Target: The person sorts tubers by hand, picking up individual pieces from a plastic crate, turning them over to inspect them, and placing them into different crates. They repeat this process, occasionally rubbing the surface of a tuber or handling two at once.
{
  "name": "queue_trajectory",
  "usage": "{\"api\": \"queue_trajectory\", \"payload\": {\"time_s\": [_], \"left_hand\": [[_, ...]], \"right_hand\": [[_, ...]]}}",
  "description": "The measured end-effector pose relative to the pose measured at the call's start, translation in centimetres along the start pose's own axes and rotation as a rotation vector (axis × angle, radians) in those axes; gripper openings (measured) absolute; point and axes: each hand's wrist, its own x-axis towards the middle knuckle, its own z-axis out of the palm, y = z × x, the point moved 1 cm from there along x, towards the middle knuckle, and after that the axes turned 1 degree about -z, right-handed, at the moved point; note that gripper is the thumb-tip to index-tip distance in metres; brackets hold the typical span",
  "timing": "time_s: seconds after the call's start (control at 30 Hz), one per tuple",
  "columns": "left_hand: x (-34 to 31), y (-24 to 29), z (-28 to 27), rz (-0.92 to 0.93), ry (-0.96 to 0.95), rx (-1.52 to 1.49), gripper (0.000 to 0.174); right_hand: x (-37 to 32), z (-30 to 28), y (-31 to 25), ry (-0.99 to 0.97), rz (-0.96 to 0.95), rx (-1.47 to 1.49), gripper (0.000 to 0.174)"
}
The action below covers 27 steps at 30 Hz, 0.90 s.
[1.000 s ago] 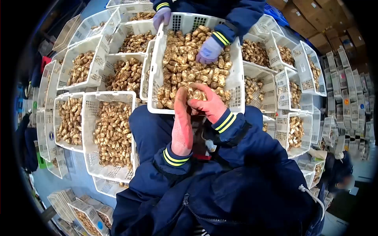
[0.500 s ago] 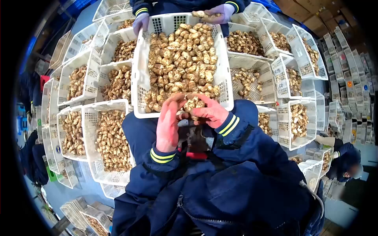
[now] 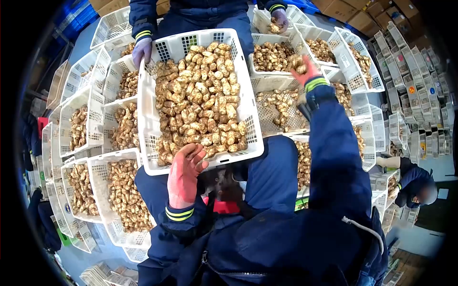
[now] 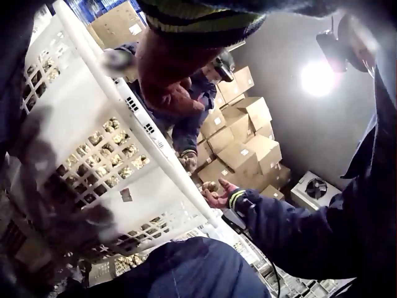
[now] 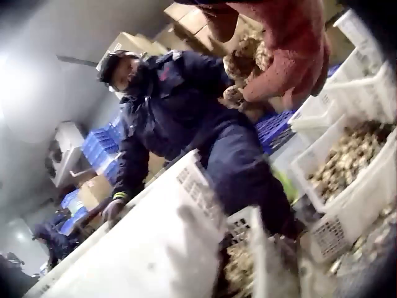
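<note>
A white plastic crate (image 3: 248, 126) full of knobbly brown-and-cream tubers (image 3: 198, 95) lies across my lap. My left hand (image 3: 185, 174), in a pink-red glove, is at its near edge with fingers loosely bent and nothing in them. In the left wrist view that gloved hand (image 4: 167, 74) overlaps the crate's rim. My right arm reaches out to the far right, where the gloved right hand (image 3: 307, 72) holds a few tubers (image 3: 296, 62) above the side crates. The right wrist view shows the clutched tubers (image 5: 248, 56) between thumb and fingers.
Opposite me sits a person in dark blue (image 5: 180, 118), one gloved hand (image 3: 142, 50) on the crate's rim, the other (image 3: 280, 20) holding a tuber over another crate. White crates of tubers (image 3: 125, 190) stand close on both sides. Cardboard boxes (image 4: 242, 143) are stacked behind.
My right hand has left the near edge of the lap crate and swung out right with tubers. The left hand stays near the edge. The other person's far hand has moved to a side crate.
</note>
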Motion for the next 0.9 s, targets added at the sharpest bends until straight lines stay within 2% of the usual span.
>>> {"api": "queue_trajectory", "payload": {"time_s": [0.07, 0.13, 0.2, 0.27, 0.3, 0.33, 0.4, 0.43, 0.5, 0.53, 0.57, 0.63, 0.67, 0.73, 0.83, 0.9], "left_hand": [[-0.1, 0.7, 0.3, 0.000, 0.019, 0.013, 0.058], [-0.3, 1.4, 0.1, 0.008, 0.036, -0.005, 0.057], [-0.2, 1.5, -0.7, 0.025, 0.057, -0.051, 0.056], [-0.2, 1.2, -1.1, -0.004, 0.003, -0.087, 0.051], [-0.1, 0.7, -1.2, -0.019, -0.028, -0.134, 0.051], [-0.1, 0.3, -1.3, -0.029, -0.063, -0.179, 0.052], [-0.6, 0.5, -0.2, -0.046, -0.065, -0.178, 0.050], [-0.8, 0.4, -0.2, -0.041, -0.090, -0.196, 0.050], [-1.0, 0.3, -0.2, -0.020, -0.134, -0.224, 0.050], [-1.3, 0.6, 0.0, -0.026, -0.094, -0.231, 0.053], [-1.5, 1.0, 0.1, -0.026, -0.087, -0.238, 0.053], [-1.8, 1.4, -0.4, -0.024, -0.074, -0.255, 0.053], [-1.7, 1.6, -0.8, 0.003, -0.085, -0.280, 0.052], [-1.6, 2.0, -1.8, 0.033, -0.091, -0.317, 0.052], [-1.5, 2.5, -3.2, 0.050, -0.059, -0.358, 0.049], [-1.5, 2.7, -3.9, 0.056, -0.048, -0.376, 0.048]], "right_hand": [[2.7, -0.8, -1.0, 0.564, 0.459, 0.479, 0.079], [1.7, 1.3, -3.0, 0.596, 0.438, 0.423, 0.070], [0.8, 2.9, -3.3, 0.428, 0.577, 0.439, 0.048], [-0.5, 4.9, -4.2, 0.152, 0.584, 0.435, 0.041], [-1.9, 7.2, -6.7, 0.078, 0.529, 0.302, 0.039], [-2.9, 9.3, -9.1, -0.093, 0.473, 0.163, 0.043], [-3.9, 13.1, -11.6, -0.300, 0.313, 0.001, 0.044], [-3.9, 15.3, -12.4, -0.497, 0.303, -0.014, 0.043], [-5.3, 20.8, -13.0, -0.514, 0.277, -0.302, 0.035], [-5.6, 23.6, -12.3, -0.552, 0.329, -0.406, 0.032], [-5.6, 25.3, -10.8, -0.683, 0.196, -0.585, 0.029], [-6.7, 29.3, -9.9, -0.880, -0.063, -1.203, 0.034], [-7.0, 30.9, -8.4, -0.979, -0.135, -1.456, 0.036], [-8.0, 32.2, -5.8, -1.011, -0.106, -1.770, 0.039], [-8.0, 32.0, -3.0, -1.212, -0.109, -1.907, 0.044], [-8.3, 32.1, -3.2, -1.201, -0.078, -1.880, 0.047]]}}
